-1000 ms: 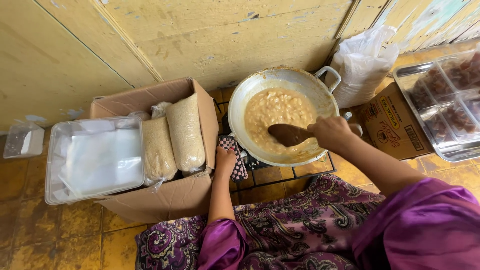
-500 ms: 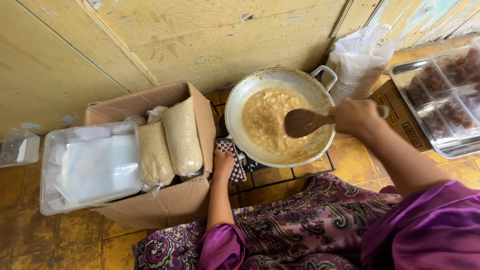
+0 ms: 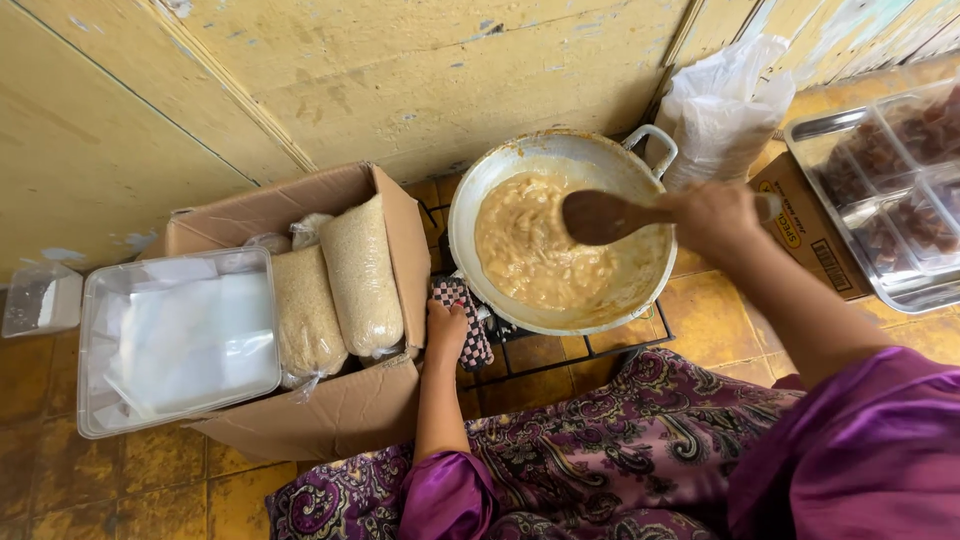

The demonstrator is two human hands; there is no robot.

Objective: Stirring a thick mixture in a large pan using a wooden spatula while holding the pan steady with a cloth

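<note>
Head view. The right hand [image 3: 722, 218] is closed around the handle of a wooden spoon [image 3: 600, 216], whose bowl is raised over tan batter in a metal wok [image 3: 560, 232] on a wire stand on the tiled floor. The left hand [image 3: 445, 328] grips a checkered cloth [image 3: 468, 322], apparently at the wok's near rim. Left: a cardboard box [image 3: 340, 400] holding grain bags [image 3: 362, 278] and a clear container [image 3: 178, 340].
</note>
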